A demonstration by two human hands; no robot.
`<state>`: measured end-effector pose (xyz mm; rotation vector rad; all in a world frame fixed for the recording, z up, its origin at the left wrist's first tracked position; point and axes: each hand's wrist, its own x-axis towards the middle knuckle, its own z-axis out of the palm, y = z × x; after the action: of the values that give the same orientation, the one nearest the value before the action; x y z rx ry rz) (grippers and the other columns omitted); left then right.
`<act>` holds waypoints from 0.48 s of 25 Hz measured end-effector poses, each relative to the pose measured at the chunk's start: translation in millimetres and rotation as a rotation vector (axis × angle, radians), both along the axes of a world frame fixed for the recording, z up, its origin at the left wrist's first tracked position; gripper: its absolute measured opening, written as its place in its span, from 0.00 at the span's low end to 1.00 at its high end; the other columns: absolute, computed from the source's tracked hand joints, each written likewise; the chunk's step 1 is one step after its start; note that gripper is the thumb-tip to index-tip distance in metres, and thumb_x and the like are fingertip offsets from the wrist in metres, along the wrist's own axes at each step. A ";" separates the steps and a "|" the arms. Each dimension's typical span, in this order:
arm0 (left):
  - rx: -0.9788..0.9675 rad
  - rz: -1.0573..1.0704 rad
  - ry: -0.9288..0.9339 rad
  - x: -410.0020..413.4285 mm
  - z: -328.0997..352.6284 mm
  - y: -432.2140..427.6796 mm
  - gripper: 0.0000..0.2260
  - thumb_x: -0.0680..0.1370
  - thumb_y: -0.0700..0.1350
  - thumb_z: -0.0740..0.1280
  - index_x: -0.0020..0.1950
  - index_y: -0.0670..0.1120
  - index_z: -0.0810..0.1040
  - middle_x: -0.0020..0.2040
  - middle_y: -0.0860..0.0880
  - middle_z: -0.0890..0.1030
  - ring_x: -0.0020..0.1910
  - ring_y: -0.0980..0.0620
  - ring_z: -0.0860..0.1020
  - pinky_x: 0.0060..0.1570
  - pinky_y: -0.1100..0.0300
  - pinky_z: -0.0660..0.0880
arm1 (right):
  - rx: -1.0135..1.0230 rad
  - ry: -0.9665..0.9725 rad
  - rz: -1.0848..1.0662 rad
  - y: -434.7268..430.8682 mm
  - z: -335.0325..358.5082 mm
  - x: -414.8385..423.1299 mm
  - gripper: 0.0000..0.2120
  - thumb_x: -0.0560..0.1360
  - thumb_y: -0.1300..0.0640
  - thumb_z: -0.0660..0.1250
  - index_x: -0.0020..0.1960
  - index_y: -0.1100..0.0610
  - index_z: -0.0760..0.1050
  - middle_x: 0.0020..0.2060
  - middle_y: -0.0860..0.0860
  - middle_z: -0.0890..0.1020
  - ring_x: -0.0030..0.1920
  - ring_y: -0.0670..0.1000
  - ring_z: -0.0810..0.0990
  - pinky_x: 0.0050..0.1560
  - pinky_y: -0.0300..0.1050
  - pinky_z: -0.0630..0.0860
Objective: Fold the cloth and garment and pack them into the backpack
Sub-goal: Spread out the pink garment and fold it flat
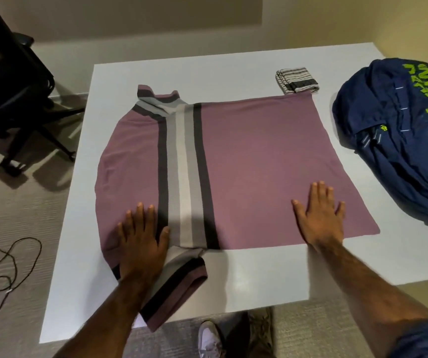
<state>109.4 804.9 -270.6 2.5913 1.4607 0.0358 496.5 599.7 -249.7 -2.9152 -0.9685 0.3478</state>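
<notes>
A mauve garment [254,161] with grey, white and dark stripes lies spread flat on the white table [246,280]. One sleeve hangs toward the near table edge, the other points to the far side. My left hand [141,241] presses flat on the garment's near left part, beside the stripes. My right hand [320,215] rests flat on its near right part, fingers spread. A small striped cloth [296,80], folded, sits at the far side just beyond the garment. A navy backpack [401,135] with green lettering lies at the table's right edge.
A black office chair [11,81] stands on the floor to the far left. A dark cable [8,264] loops on the floor at the left. My shoes [212,339] show below the table's near edge.
</notes>
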 end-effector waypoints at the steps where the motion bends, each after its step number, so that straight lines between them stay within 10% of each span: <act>1: 0.002 0.000 -0.001 0.3 -0.8 0.1 0.33 0.84 0.63 0.44 0.84 0.47 0.46 0.84 0.44 0.46 0.83 0.40 0.45 0.79 0.36 0.48 | 0.000 -0.010 -0.019 -3.4 0.1 8.0 0.40 0.80 0.30 0.37 0.83 0.54 0.42 0.83 0.50 0.44 0.82 0.53 0.42 0.78 0.61 0.40; 7: -0.010 0.013 0.009 3.1 5.1 2.2 0.33 0.83 0.64 0.41 0.84 0.47 0.44 0.84 0.44 0.44 0.83 0.41 0.43 0.79 0.35 0.48 | 0.077 -0.010 -0.532 -3.9 7.6 30.5 0.48 0.76 0.30 0.35 0.81 0.66 0.48 0.81 0.63 0.50 0.81 0.64 0.47 0.77 0.70 0.44; 12: -0.084 -0.007 -0.143 85.9 20.8 22.3 0.29 0.85 0.61 0.45 0.84 0.50 0.48 0.84 0.48 0.46 0.83 0.47 0.43 0.80 0.42 0.46 | 0.232 0.013 0.200 116.3 26.9 -70.8 0.37 0.83 0.35 0.48 0.82 0.57 0.45 0.81 0.54 0.44 0.82 0.57 0.42 0.79 0.61 0.39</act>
<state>195.3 827.3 -249.8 2.4715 1.3730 0.1515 425.7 716.0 -222.9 -2.6142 -1.2129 0.2434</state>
